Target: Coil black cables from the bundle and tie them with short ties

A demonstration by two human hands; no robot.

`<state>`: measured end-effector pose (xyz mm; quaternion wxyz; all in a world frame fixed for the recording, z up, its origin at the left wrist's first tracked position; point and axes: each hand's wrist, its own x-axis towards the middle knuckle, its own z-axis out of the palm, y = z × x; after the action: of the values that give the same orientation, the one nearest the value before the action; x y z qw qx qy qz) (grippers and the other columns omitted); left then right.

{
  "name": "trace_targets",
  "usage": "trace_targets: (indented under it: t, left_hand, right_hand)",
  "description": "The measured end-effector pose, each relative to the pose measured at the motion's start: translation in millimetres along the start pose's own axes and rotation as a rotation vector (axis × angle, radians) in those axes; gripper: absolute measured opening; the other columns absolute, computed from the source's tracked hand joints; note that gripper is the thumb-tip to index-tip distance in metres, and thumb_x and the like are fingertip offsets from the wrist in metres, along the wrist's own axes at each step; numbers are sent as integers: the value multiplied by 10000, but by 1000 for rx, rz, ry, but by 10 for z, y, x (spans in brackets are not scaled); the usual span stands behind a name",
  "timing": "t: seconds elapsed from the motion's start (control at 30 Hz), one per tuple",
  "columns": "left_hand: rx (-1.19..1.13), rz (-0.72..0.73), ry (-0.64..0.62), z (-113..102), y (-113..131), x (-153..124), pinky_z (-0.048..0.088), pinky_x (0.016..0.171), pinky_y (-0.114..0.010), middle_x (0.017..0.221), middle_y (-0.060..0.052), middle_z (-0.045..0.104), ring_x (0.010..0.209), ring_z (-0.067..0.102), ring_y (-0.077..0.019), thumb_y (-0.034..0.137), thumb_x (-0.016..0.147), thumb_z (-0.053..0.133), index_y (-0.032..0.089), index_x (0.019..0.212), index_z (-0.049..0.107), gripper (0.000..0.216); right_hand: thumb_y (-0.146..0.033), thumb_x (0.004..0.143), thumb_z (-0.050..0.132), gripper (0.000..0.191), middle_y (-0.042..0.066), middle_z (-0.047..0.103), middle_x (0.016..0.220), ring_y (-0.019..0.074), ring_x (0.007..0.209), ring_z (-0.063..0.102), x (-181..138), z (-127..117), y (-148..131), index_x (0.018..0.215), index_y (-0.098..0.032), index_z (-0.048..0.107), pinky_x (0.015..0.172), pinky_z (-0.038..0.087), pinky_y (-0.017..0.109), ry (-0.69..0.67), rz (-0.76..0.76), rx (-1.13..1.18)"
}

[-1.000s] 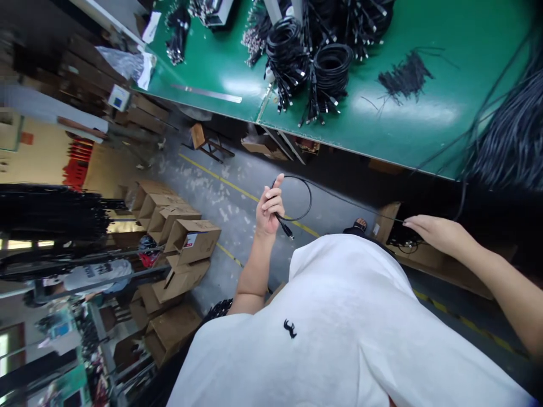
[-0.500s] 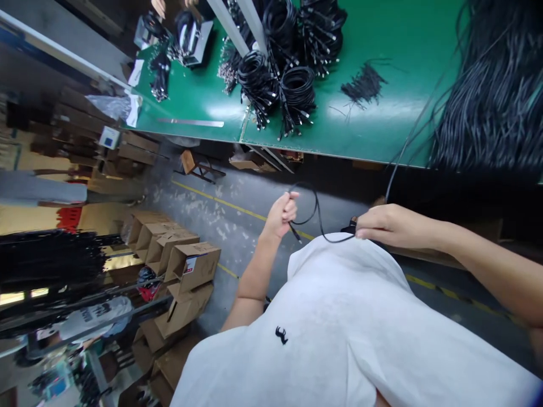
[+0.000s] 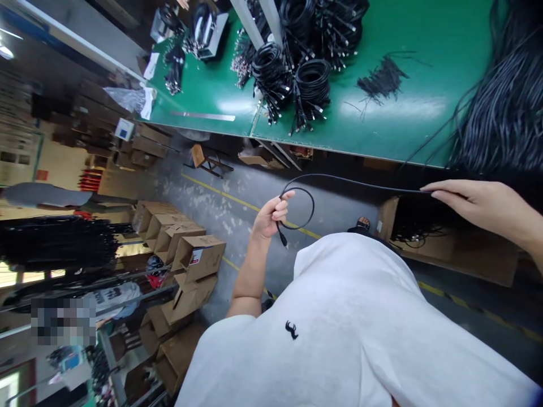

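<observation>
While open cardboard boxes (image 3: pixel 199 257) stood over at L, the L hand (image 3: pixel 270 216) was closed round a thin blk cable (image 3: pixel 314 207), w/ approx. one loop sticking out to its R and a conn. end (image 3: pixel 284 240) dangling below. Beyond, coiled bundles (image 3: pixel 311 85) sat on the green bench (image 3: pixel 369 135), short blk strips (image 3: pixel 384 78) further R. Cable ran R, slightly arched, to the R hand (image 3: pixel 475 198), which pinched it at the tips. Half a sec. ago the R hand was close to the L; now it was well apart, more cable btwn them. Prob. meant a fresh length was out for winding, coil barely begun. Far R: mass of loose cables (image 3: pixel 504 124).
</observation>
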<state>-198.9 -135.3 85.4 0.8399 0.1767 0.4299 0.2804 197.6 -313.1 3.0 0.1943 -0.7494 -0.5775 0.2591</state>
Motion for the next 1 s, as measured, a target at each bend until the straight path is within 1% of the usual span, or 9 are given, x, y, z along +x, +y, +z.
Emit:
trace_targets:
  t: [0.13,0.23,0.37,0.47,0.67,0.73,0.83,0.9,1.0]
  left_hand:
    - [76,-104,-47,70,-177,35,300,382,-53,640,46,459,439,410,2,82,930,427,102,1294,569,391]
    - [166,-195,-153,129,-356,57,274,363,-80,616,52,442,418,370,-1,119,877,549,75,1217,627,352]
    - [235,-229,-301,184,-492,53,272,368,-102,598,49,442,409,345,4,138,801,661,39,1062,691,281]
    - [254,-231,-252,206,-518,32,261,370,-107,599,49,438,406,342,6,165,816,669,55,1055,700,265]
    - [252,-268,-213,239,-586,22,205,337,-119,533,70,368,341,231,12,162,907,554,68,953,708,186]
    - [197,-218,-166,230,-567,16,185,326,-122,517,76,337,327,196,8,152,942,487,89,948,701,223]
    - [86,-32,-48,169,-426,-15,169,309,-130,509,80,317,314,179,-6,177,990,401,152,1056,684,291]
    - [10,110,19,96,-280,-38,181,308,-124,529,75,363,320,209,-9,192,1007,377,207,1145,657,313]
    - [-61,132,90,-22,-114,-30,214,324,-98,589,64,460,349,291,2,149,1002,393,239,1194,632,320]
  right_hand:
    - [-623,871,426,663,79,678,1224,284,1061,649,225,162,-269,1405,-238,513,879,485,383,-210,-13,-93]
    - [-592,881,474,761,106,689,1178,286,1001,660,464,366,-578,1520,-198,347,805,485,362,-300,-59,-63]
    - [-501,946,397,526,61,729,1037,212,897,674,645,509,-952,1372,-223,531,774,476,303,-252,-272,174]
    - [-482,968,368,438,48,727,1077,195,953,664,654,495,-1100,1158,-231,672,800,461,286,-139,-448,265]
    - [-503,940,429,403,24,734,1033,188,915,651,774,523,-1203,1041,-239,717,769,438,281,-187,-484,264]
    - [-541,924,439,447,37,728,1020,179,882,640,844,584,-1047,1061,-218,716,776,443,281,-232,-426,360]
    - [-581,915,405,543,77,715,981,163,766,611,801,710,-439,1125,-173,693,728,457,291,-200,-173,448]
    - [-536,917,396,514,119,709,1037,195,822,627,611,803,95,1113,-160,687,751,467,319,-110,-2,352]
    - [-428,896,445,341,144,711,1101,276,965,651,156,900,617,955,-215,706,780,469,372,-67,11,71]
